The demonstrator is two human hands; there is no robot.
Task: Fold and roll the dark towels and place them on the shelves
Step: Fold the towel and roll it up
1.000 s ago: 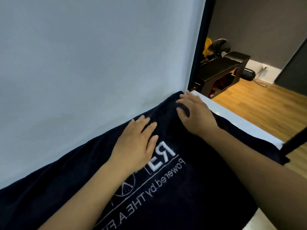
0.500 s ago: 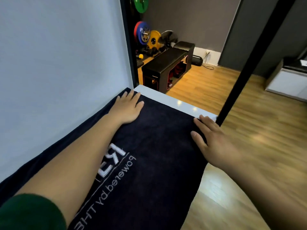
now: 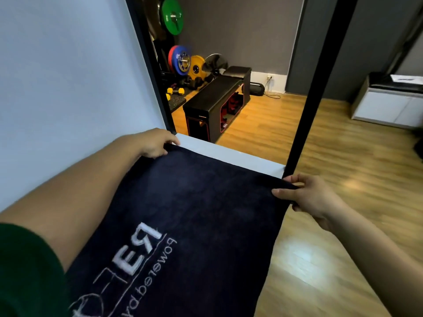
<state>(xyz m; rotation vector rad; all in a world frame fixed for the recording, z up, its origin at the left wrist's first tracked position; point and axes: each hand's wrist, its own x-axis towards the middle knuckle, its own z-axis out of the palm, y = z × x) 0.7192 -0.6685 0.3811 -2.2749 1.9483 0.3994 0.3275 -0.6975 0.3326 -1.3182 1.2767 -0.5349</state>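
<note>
The dark towel lies spread flat in front of you, with its white lettering facing up and reading away from you, and its far edge stops just short of the end of the white table. You hold it by its two far corners. Your left hand pinches the corner next to the wall, fingers curled round the hem. Your right hand grips the opposite corner, where the cloth bunches into a small ridge at the table's edge. Holding both corners at once looks like the start of a fold, since you can bring the far edge toward you evenly and keep the sides square. On the right, the towel's side runs along or slightly past the table edge, so watch that it doesn't slide off as you lift. A black post rises from the table's far right corner, just beside your right hand. Beyond the table is a wooden floor, with a black bench, coloured weight plates and a yellow dumbbell against the grey back wall. A white cabinet stands well off to the right.
</note>
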